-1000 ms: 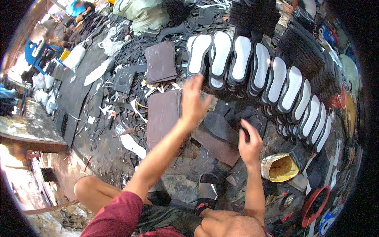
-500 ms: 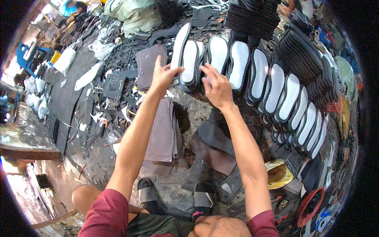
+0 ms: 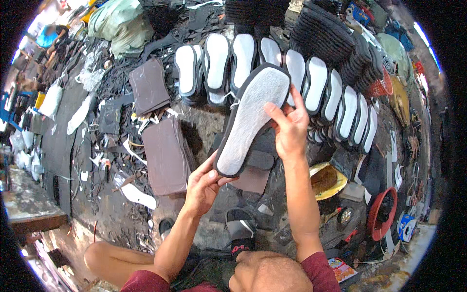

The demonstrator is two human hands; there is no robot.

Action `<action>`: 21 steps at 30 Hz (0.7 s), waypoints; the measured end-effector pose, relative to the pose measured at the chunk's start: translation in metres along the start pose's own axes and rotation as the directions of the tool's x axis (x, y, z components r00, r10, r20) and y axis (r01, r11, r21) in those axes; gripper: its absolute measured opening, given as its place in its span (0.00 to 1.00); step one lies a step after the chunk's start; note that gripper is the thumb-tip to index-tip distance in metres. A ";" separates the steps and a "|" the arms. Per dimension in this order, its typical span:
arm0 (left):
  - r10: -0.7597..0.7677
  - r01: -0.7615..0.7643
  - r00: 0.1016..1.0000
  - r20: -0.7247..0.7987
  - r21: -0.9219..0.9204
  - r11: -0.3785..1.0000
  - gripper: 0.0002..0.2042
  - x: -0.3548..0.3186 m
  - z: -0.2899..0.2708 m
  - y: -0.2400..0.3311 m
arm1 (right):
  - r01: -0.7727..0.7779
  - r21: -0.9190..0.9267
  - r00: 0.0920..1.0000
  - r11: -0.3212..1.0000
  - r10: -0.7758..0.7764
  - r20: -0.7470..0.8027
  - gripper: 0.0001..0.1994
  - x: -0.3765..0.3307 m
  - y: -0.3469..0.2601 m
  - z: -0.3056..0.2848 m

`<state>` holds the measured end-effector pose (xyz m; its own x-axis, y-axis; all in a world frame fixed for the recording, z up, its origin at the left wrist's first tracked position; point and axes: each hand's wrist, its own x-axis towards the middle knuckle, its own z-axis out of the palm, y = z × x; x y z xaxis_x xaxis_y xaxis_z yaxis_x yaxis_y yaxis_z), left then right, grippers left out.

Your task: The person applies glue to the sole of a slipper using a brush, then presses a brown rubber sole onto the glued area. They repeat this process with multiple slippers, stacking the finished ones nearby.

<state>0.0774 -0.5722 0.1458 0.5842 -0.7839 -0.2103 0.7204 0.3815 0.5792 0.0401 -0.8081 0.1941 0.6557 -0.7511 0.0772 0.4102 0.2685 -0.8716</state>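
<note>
A shoe sole [image 3: 252,121] with a pale grey fuzzy middle and a black rim is held up in front of me, tilted. My left hand [image 3: 203,189] grips its lower narrow end, thumb on the edge. Farther up, my right hand [image 3: 291,127] holds the right side, its thumb lying on the pale face and its fingers behind. A white thread sticks out at the sole's left edge. Behind it, a curved row of similar soles [image 3: 217,61] stands stacked on the floor, partly covered by the held one.
Tall stacks of black soles [image 3: 321,41] rise behind the row. Brown sheets [image 3: 164,155] lie piled to the left, with a smaller brown pile [image 3: 148,87] beyond. At right are a yellow-rimmed container [image 3: 318,191] and a red ring-shaped basin [image 3: 373,221]. Black scraps litter the floor.
Both hands, earlier empty over the row, now hold a sole nearer to me. The whole view has shifted, so the row and brown sheets appear farther left.
</note>
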 end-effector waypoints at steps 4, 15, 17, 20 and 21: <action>-0.032 0.046 0.991 -0.129 0.101 0.994 0.31 -0.014 0.024 -0.005 | -0.065 0.027 0.996 0.998 0.066 -0.053 0.36 -0.015 -0.010 -0.012; 0.014 0.038 0.987 -0.162 0.315 0.948 0.24 -0.044 0.014 0.001 | 0.066 0.054 0.998 0.996 -0.066 0.005 0.32 -0.006 -0.060 -0.073; -0.019 0.056 0.990 -0.137 0.269 0.961 0.24 -0.048 0.014 -0.001 | -0.145 0.294 0.918 0.945 0.018 0.396 0.34 -0.006 -0.028 -0.083; -0.119 0.137 0.988 -0.098 0.207 0.969 0.25 -0.055 0.014 -0.005 | -0.252 0.366 0.860 0.896 0.033 0.510 0.40 -0.019 0.021 -0.062; -0.119 0.136 0.989 -0.089 0.225 0.965 0.25 -0.058 0.015 -0.005 | -0.393 0.482 0.782 0.783 0.009 0.624 0.40 -0.026 0.026 -0.047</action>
<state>0.0346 -0.5362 0.1665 0.5254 -0.7768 -0.3472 0.6907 0.1510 0.7072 0.0042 -0.8102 0.1473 0.9114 -0.2084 0.3548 0.3687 0.7965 -0.4792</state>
